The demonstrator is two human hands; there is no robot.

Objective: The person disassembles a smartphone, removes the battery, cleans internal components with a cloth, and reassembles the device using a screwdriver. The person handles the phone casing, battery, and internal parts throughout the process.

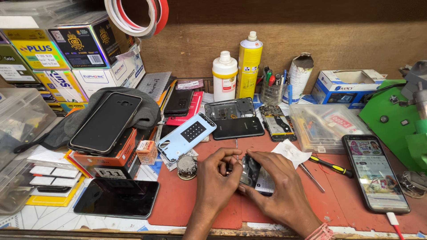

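2 hands meet over an opened phone: left hand and right hand grasp it, fingers curled.

Your backdrop: brown board wall; worn wooden workbench under a red mat; even light.

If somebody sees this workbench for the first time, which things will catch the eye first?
At the centre front, the left hand and right hand together grip an opened phone over the red mat. At the right edge of the mat lies a smartphone with a lit screen. At the back stands a tall yellow spray can beside a white bottle.
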